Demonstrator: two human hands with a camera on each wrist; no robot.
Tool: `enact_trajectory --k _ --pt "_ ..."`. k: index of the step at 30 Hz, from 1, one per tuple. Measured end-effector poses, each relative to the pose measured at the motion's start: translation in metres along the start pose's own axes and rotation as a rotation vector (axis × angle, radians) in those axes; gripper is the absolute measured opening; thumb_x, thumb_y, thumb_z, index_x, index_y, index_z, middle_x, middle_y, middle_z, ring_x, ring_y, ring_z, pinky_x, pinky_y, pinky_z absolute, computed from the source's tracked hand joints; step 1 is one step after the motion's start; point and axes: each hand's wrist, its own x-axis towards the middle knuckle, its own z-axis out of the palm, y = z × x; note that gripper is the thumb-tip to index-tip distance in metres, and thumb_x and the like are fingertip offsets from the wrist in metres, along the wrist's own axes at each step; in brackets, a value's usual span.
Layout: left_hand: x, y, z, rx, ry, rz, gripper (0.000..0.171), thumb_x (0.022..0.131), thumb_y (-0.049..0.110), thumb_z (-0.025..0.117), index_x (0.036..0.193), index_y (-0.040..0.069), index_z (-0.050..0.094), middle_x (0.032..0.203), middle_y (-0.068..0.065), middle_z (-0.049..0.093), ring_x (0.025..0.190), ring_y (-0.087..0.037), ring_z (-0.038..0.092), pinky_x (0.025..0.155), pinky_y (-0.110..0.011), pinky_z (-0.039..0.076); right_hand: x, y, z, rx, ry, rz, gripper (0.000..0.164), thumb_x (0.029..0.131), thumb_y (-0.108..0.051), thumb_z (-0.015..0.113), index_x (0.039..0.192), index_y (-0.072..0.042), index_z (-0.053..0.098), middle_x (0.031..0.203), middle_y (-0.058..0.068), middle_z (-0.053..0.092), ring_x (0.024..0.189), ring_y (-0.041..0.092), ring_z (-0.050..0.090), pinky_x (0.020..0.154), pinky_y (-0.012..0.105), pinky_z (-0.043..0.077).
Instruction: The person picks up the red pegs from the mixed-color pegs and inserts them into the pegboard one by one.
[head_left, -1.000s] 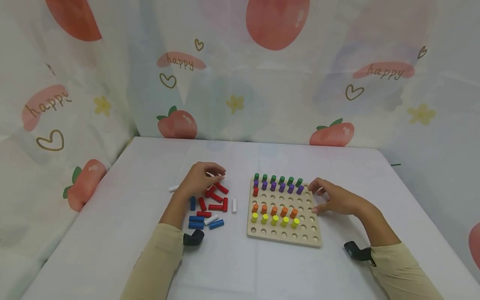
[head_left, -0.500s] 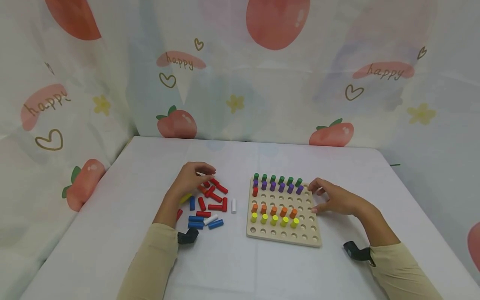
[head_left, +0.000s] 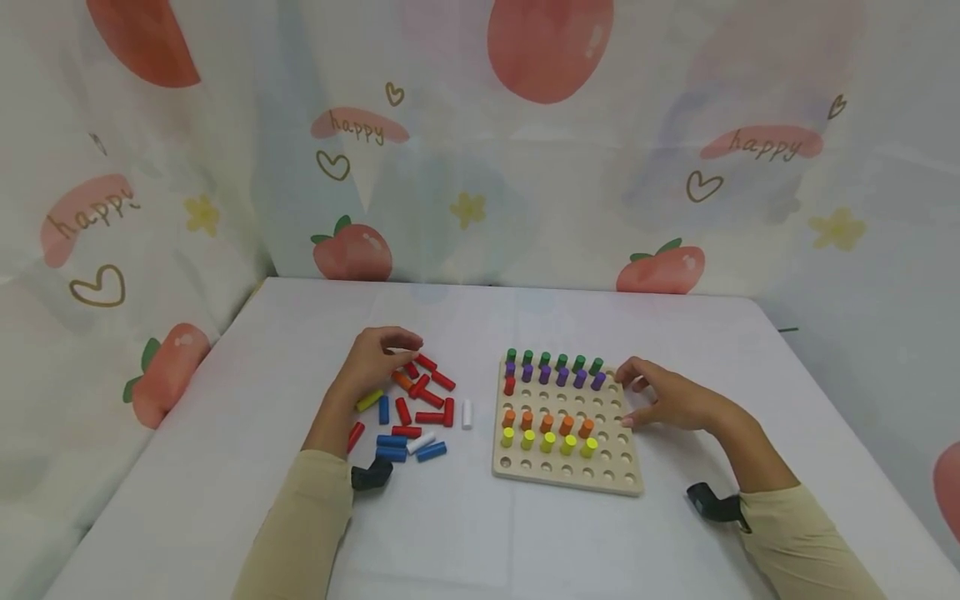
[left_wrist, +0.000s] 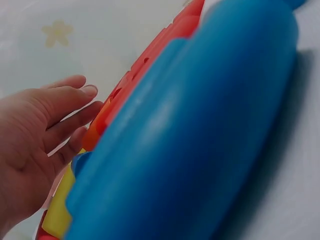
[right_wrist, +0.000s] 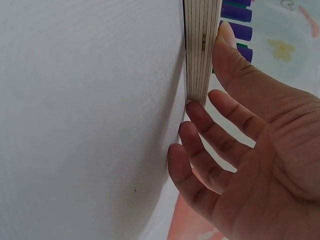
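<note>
Pegs (head_left: 430,417), smooth little cylinders of red, blue, white, yellow and orange, lie loose on their sides on the white surface (head_left: 585,550), left of a square, pale wooden pegboard (head_left: 557,477). The left hand (head_left: 371,362) is at the far left of this scatter, its fingertips close by the red and orange pieces; the fingers are loosely bent, with a gap between them and the thumb. Whether they touch a piece cannot be told.

A yellow peg (head_left: 370,401) lies near that wrist, and a white peg (head_left: 467,414) lies between the scatter and the pegboard. The right hand (head_left: 663,396) is spread wide at the pegboard's right side, touching its edge.

Upright in the pegboard, from the far side, stand six green pegs (head_left: 562,362), six purple pegs (head_left: 562,377) and a single red peg (head_left: 509,386) at the left end of its row; nearer the person are five orange pegs (head_left: 547,424) and five yellow pegs (head_left: 547,442). Both arms wear beige sleeves (head_left: 300,517).
</note>
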Motion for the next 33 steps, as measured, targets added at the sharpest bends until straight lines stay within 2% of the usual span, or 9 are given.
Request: enact_trajectory --k 9,17,23,27,33 --pt "0.001 -0.008 0.002 0.009 -0.013 0.017 0.024 0.098 0.009 0.073 0.119 0.019 0.075 0.114 0.001 0.072 0.105 -0.023 0.066 0.089 -0.035 0.058 0.0 0.002 0.0 -0.006 0.0 0.011 0.065 0.083 -0.027 0.089 0.132 -0.009 0.05 0.133 0.014 0.055 0.125 0.039 0.049 0.104 0.064 0.043" --pt "0.001 -0.007 0.003 0.019 -0.013 0.032 0.022 0.097 0.009 0.074 0.117 0.018 0.076 0.111 -0.001 0.073 0.105 -0.024 0.067 0.088 -0.035 0.058 -0.001 -0.001 0.0 -0.005 0.001 0.006 0.065 0.083 -0.027 0.089 0.132 -0.008 0.05 0.133 0.015 0.055 0.125 0.041 0.05 0.102 0.065 0.043" --pt "-0.001 -0.007 -0.001 0.003 -0.026 -0.007 0.024 0.097 0.012 0.075 0.12 0.02 0.075 0.113 0.002 0.072 0.108 -0.023 0.065 0.09 -0.035 0.057 0.0 0.0 0.0 -0.006 -0.002 0.003 0.064 0.083 -0.027 0.089 0.131 -0.008 0.051 0.133 0.015 0.055 0.125 0.041 0.05 0.103 0.065 0.043" --pt "-0.003 -0.008 -0.008 -0.018 -0.063 -0.036 0.026 0.097 0.015 0.075 0.122 0.022 0.074 0.116 0.003 0.071 0.114 -0.022 0.064 0.093 -0.037 0.056 0.0 0.001 0.0 -0.008 0.0 0.005 0.064 0.084 -0.026 0.088 0.132 -0.008 0.05 0.134 0.015 0.055 0.125 0.041 0.05 0.103 0.065 0.042" --pt "-0.005 -0.014 -0.022 0.024 -0.143 0.006 0.038 0.095 0.007 0.075 0.13 0.02 0.071 0.123 0.0 0.07 0.12 -0.024 0.062 0.099 -0.041 0.053 0.0 0.002 0.0 -0.01 0.005 0.001 0.065 0.083 -0.027 0.089 0.132 -0.007 0.05 0.134 0.015 0.055 0.125 0.041 0.05 0.103 0.064 0.043"
